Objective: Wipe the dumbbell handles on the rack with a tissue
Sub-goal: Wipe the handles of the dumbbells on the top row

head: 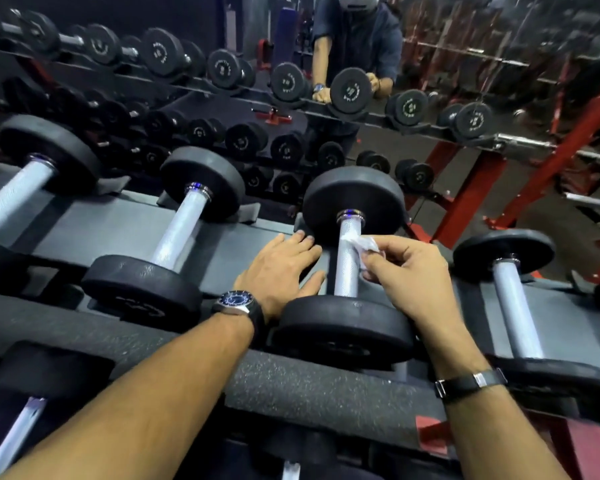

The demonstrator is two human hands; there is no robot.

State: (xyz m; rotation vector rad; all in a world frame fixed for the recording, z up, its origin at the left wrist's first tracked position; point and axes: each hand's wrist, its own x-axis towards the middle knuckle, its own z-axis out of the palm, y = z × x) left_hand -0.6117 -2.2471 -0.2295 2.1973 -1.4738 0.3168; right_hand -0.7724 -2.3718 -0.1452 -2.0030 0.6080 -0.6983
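from the head view we see our right hand (pixel 409 271) pinching a tissue (pixel 362 243) against the handle (pixel 347 265) of the middle dumbbell (pixel 347 265) on the rack (pixel 118 230); our left hand (pixel 279 271) rests flat, fingers relaxed, beside it.

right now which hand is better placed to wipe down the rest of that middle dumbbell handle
The right hand. It already pinches the tissue against the upper part of the handle, so it could probably just slide down. The left hand lies flat on the rack beside the dumbbell, holding nothing.
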